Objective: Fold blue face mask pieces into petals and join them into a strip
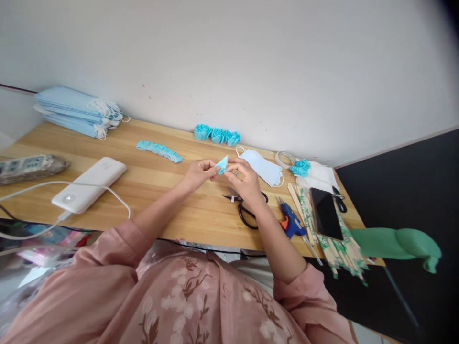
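Between my two hands is a small folded piece of light blue material (222, 163), with a pointed tip standing up. My left hand (199, 175) pinches its left side with thumb and fingers. On the right side, my right hand (245, 179) grips the lower edge between thumb and fingertips. Black-handled scissors (247, 217) lie beneath my right hand, partly hidden by it. Just behind that hand is a flat blue face mask (261, 166) with white ear loops. Three blue folded flowers (217, 135) stand in a row by the wall.
A stack of masks (71, 107) sits back left, near a pleated blue strip (159, 150). A white power bank (89, 185) with cable and a power strip (32, 167) lie left. A blue glue gun (292, 220), a phone (325, 212), wrapped chopsticks (344, 258) and a tape roll (284, 154) are right.
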Motion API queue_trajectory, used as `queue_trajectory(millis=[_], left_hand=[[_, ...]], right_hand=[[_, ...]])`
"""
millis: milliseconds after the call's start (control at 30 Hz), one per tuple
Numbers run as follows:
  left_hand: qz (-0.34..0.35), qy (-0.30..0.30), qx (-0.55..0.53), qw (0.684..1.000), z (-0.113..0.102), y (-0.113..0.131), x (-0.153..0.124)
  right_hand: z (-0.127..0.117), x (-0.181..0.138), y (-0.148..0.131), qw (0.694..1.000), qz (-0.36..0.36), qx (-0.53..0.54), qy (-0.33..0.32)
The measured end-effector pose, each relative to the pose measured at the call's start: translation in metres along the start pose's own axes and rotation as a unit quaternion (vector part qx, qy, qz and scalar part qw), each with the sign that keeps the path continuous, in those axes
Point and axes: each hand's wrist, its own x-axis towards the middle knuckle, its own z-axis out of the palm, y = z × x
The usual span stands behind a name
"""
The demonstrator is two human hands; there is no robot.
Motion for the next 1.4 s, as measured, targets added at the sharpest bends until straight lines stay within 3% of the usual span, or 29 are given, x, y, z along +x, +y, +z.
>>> queue_trajectory(millis=[300,567,833,1100,1400], left_hand=[[0.009,0.007,0.006,1.0,0.001,-0.002,0.002],[0.013,0.005,0.013,1.0,0.001,-0.001,0.002],[0.012,-0.007,0.043,0.999,-0.001,-0.002,0.001],[0.051,0.007,0.146,0.988,-0.004,-0.002,0.001],[0.029,0.0,-0.038,0.999,0.0,-0.001,0.002]], right_hand=[[0.004,0.001,-0.002,0.988,0.11,0.111,-0.018],[0.009,0.001,0.008,0.982,0.129,0.134,-0.015],[0.009,0.006,0.003,0.961,0.163,0.22,-0.031],[0.005,0.009,0.002,0.966,0.149,0.194,-0.078],[0.026,0.017,-0.002,0.954,0.133,0.267,0.025]])
